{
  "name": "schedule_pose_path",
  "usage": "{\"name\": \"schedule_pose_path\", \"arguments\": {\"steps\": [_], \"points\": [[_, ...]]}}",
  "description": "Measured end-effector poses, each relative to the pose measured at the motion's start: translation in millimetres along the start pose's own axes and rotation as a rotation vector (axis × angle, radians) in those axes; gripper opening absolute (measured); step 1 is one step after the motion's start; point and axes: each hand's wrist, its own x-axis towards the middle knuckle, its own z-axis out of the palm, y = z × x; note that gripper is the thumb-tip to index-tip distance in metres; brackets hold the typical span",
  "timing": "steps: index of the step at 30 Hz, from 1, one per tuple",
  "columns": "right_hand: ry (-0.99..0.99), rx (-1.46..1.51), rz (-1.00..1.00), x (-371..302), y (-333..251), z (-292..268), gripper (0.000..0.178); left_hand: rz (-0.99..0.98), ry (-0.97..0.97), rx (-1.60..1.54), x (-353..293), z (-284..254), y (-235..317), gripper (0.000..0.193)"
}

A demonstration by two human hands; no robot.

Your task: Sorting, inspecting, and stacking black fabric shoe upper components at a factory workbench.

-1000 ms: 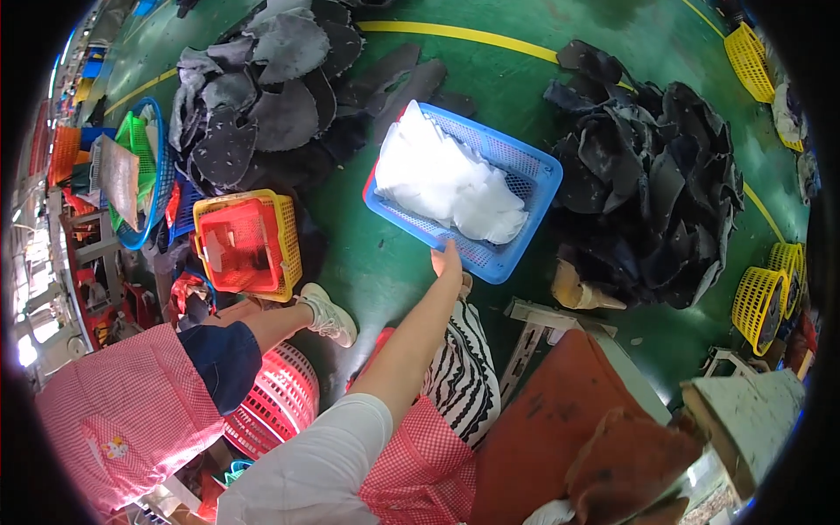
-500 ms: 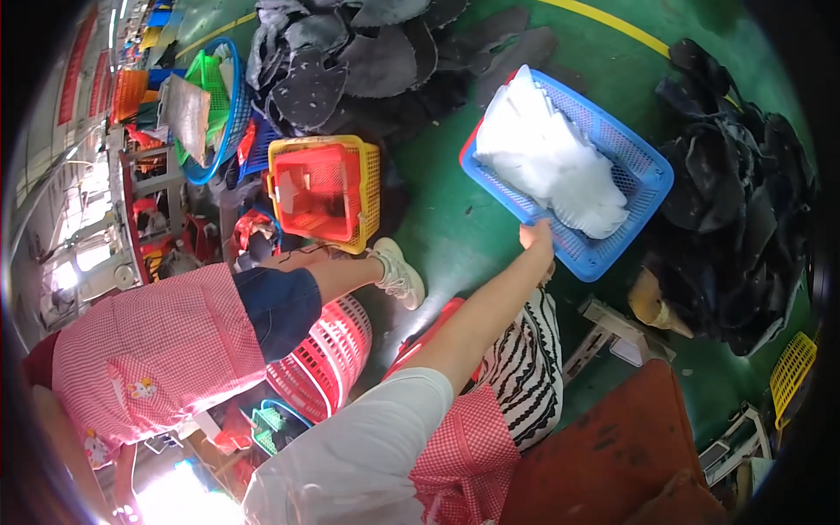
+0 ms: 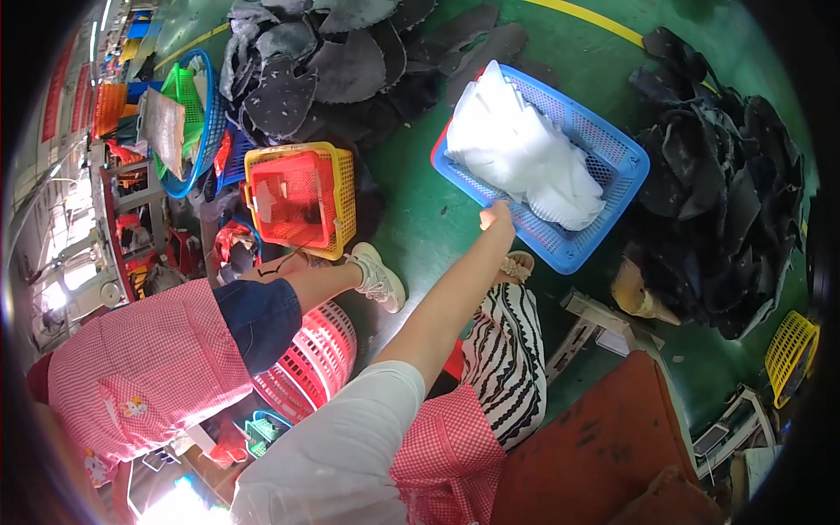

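My left hand (image 3: pixel 497 217) is closed on the near rim of a blue plastic basket (image 3: pixel 623 203), with my arm stretched out in a white sleeve. Inside the basket lies a heap of thin white sheet pieces (image 3: pixel 534 149), piled toward its left side. A strip of red, perhaps another basket, shows under the blue one's left edge. My right hand is out of view. Below my arm are my red checked apron and striped trousers (image 3: pixel 507 350).
Dark cut pieces lie heaped on the green floor at the far left (image 3: pixel 350 70) and right (image 3: pixel 717 201). A red basket in a yellow basket (image 3: pixel 344 192) stands left. A co-worker in a checked apron (image 3: pixel 149 367) is beside me. A brown padded seat (image 3: pixel 595 446) is near.
The whole view has shifted, so the basket and floor piles appear further left. My left hand has moved slightly left along the basket's rim; a sandalled foot now shows below it.
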Motion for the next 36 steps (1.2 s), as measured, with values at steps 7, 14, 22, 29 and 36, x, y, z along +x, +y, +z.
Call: {"name": "schedule_pose_path", "arguments": {"steps": [7,14,22,29,36], "points": [[0.03,-0.031,-0.003,1.4,5.0,3.2,0.014,-0.074,0.009,-0.252,-35.6,-9.5,13.9,0.027],[0.085,-0.076,-0.023,6.1,12.6,6.4,0.014,-0.05,-0.115,-0.285,-31.7,-21.9,18.3,0.025],[0.088,-0.063,-0.016,9.9,17.8,11.1,0.015,-0.071,-0.22,-0.141,-36.3,-11.9,33.6,0.022],[0.118,-0.104,-0.014,1.6,-1.5,1.1,0.015,-0.162,-0.425,-0.145,-7.9,-26.9,43.0,0.036],[0.115,-0.279,0.059,-16.5,-73.0,-34.4,0.01,-0.041,-0.825,-0.146,-91.7,-145.2,79.2,0.028]]}}
